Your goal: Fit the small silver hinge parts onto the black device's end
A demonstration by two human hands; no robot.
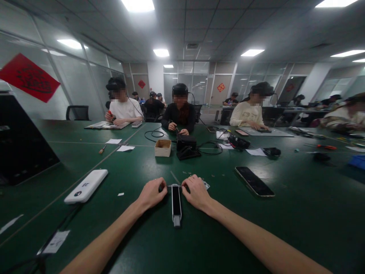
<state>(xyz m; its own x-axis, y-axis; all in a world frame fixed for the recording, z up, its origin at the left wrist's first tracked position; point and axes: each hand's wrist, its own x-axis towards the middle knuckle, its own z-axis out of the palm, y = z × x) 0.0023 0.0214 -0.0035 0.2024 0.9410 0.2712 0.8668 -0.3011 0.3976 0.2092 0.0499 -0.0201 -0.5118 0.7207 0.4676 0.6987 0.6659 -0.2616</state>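
Note:
A slim device [176,203] with a black face, a pale rim and a grey block at its near end lies lengthwise on the green table [216,243]. My left hand [153,193] is closed at the left of its far end, thumb and fingers pinched together. On the opposite side, my right hand [196,193] is closed too, its curled fingertips close to the device. A thin piece seems to run crosswise between the two pinches; what the fingers hold is too small to name. A small pale perforated piece [205,185] shows beyond my right hand, partly covered by it.
A white power bank [86,186] lies left, a black phone [254,182] right. Farther back are a small open box [163,148], a black stand [187,147] and cables. A dark screen [23,140] stands far left. Several people sit across the table.

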